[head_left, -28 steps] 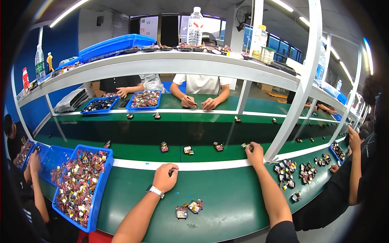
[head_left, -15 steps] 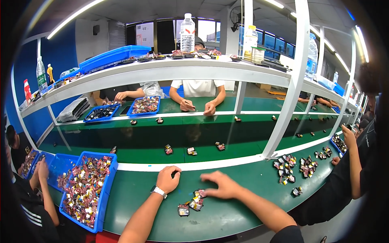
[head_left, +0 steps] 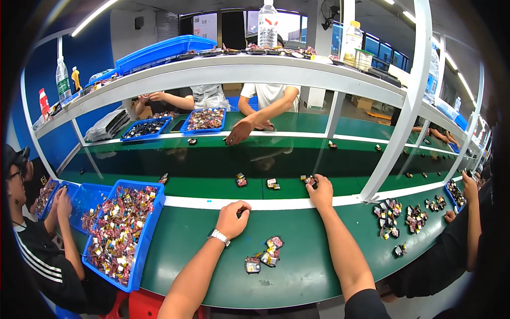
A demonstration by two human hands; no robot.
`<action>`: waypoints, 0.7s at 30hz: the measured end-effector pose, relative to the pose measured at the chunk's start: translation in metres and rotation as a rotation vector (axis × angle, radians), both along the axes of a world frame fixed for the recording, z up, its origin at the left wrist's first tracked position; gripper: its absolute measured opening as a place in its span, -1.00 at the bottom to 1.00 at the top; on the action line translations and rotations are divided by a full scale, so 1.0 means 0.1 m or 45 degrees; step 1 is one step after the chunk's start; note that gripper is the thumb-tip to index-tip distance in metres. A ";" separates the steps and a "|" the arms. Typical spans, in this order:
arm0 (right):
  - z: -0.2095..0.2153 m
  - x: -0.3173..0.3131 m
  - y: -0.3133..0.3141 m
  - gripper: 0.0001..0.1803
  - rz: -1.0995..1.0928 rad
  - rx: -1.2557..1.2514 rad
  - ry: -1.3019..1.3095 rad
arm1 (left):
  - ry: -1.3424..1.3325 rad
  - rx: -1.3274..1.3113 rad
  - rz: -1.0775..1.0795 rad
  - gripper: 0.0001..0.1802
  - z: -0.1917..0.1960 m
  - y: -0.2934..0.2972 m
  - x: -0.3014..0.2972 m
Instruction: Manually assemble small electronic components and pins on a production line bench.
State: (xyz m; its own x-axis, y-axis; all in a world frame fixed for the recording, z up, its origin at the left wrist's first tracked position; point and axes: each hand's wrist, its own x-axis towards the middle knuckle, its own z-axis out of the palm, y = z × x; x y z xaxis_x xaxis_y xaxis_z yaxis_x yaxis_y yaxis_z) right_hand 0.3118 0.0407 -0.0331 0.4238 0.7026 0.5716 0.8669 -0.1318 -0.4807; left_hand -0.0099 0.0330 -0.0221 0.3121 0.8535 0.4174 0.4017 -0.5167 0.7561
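We've got deep green across the worktable (head_left: 303, 266), red, black and yellow on our small units (head_left: 270, 258), bright blue round the tray (head_left: 150, 239), white stripes on a black shirt (head_left: 58, 291)!

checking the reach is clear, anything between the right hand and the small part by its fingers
Nothing visible: the right hand extends over the white rail, and its fingers appear to touch the small part.

Wording can't be read anywhere; only a red mark (head_left: 272, 23) is seen on the centre bottle (head_left: 267, 38), a green label (head_left: 64, 85) on the left bottle (head_left: 61, 70).
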 end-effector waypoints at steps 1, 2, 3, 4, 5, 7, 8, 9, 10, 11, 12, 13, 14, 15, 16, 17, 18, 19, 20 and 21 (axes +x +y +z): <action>0.05 -0.07 -0.08 -0.53 0.136 0.060 0.204 | -0.020 -0.002 -0.022 -0.87 -0.01 0.00 -0.01; 0.15 -0.18 -0.19 -0.52 0.275 0.119 0.409 | -0.016 -0.006 -0.013 -0.87 0.02 -0.01 -0.01; 0.20 -0.31 -0.33 -0.43 0.406 0.050 0.467 | -0.071 -0.078 -0.023 -0.87 0.07 -0.03 -0.01; 0.21 -0.46 -0.49 -0.40 0.553 0.045 0.416 | -0.123 -0.157 -0.038 -0.87 0.08 -0.04 -0.03; 0.25 -0.59 -0.64 -0.37 0.702 0.041 0.359 | -0.205 -0.206 -0.106 -0.84 0.09 -0.06 -0.04; 0.33 -0.90 -0.83 -0.37 0.943 0.064 0.385 | -0.323 -0.439 -0.252 -0.74 0.02 -0.03 -0.07; 0.42 -1.00 -0.91 -0.37 1.060 -0.008 0.367 | -0.318 -0.446 -0.252 -0.74 0.02 -0.03 -0.09; 0.50 -1.06 -0.95 -0.38 1.168 -0.047 0.351 | -0.364 -0.622 -0.372 -0.69 0.04 -0.04 -0.09; 0.52 -1.10 -0.97 -0.38 1.214 -0.060 0.310 | -0.410 -0.798 -0.490 -0.64 0.07 -0.06 -0.10; 0.53 -1.12 -0.98 -0.37 1.260 -0.071 0.267 | -0.406 -0.799 -0.490 -0.64 0.12 -0.08 -0.09; 0.53 -1.11 -1.01 -0.38 1.273 -0.106 0.225 | -0.390 -0.902 -0.590 -0.62 0.18 -0.12 -0.07; 0.54 -1.10 -1.02 -0.38 1.274 -0.105 0.228 | -0.374 -1.004 -0.690 -0.60 0.20 -0.13 -0.04; 0.55 -1.11 -1.03 -0.40 1.271 -0.150 0.211 | -0.443 -1.080 -0.755 -0.60 0.21 -0.13 -0.05; 0.56 -1.12 -1.03 -0.42 1.267 -0.196 0.193 | -0.442 -1.080 -0.745 -0.60 0.20 -0.13 -0.07; 0.58 -1.13 -1.03 -0.46 1.259 -0.168 0.153 | -0.468 -1.122 -0.757 -0.60 0.18 -0.13 -0.08; 0.59 -1.13 -1.01 -0.46 1.261 -0.168 0.156 | -0.495 -1.166 -0.774 -0.60 0.17 -0.13 -0.09; 0.60 -1.13 -1.00 -0.48 1.246 -0.068 0.057 | -0.501 -1.191 -0.756 -0.57 0.16 -0.13 -0.10; 0.60 -1.14 -1.00 -0.51 1.228 0.031 -0.042 | -0.499 -1.193 -0.753 -0.57 0.16 -0.14 -0.09; 0.60 -1.14 -1.01 -0.51 1.225 0.031 -0.039 | -0.573 -1.182 -0.745 -0.56 0.22 -0.19 -0.05; 0.61 -1.15 -1.02 -0.55 1.207 0.042 -0.070 | -0.647 -1.171 -0.736 -0.54 0.25 -0.22 -0.02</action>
